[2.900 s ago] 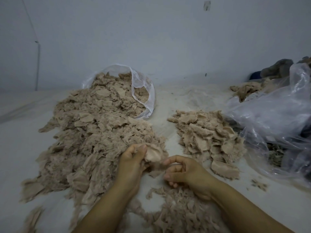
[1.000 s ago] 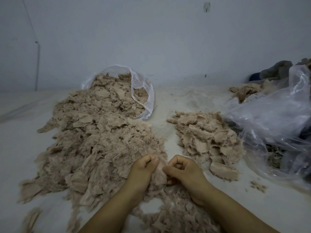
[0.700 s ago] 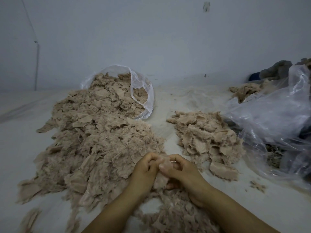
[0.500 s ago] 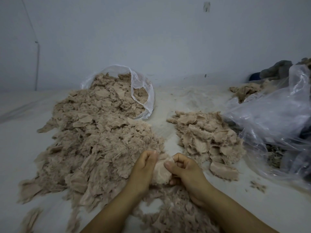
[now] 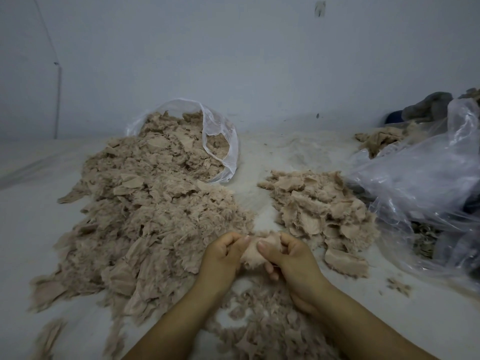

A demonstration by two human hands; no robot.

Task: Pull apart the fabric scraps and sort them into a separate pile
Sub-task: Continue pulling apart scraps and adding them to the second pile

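A beige fabric scrap point(image 5: 253, 252) is stretched between both hands near the front centre. My left hand point(image 5: 223, 255) pinches its left edge and my right hand point(image 5: 288, 258) pinches its right edge. A large heap of tangled beige scraps point(image 5: 145, 216) spreads to the left, spilling from a clear plastic bag point(image 5: 220, 141). A smaller pile of flat scraps point(image 5: 319, 211) lies to the right of my hands. More loose scraps point(image 5: 262, 331) lie under my forearms.
A big crumpled clear plastic bag point(image 5: 420, 183) fills the right side, with darker cloth point(image 5: 426, 105) behind it. A small beige clump point(image 5: 379, 139) sits at the back right. The white surface point(image 5: 28, 229) ends at a pale wall point(image 5: 233, 61).
My hands dipped into the near edge of the big heap, came together on a clump, and now hold one pale scrap stretched between them, slightly lifted.
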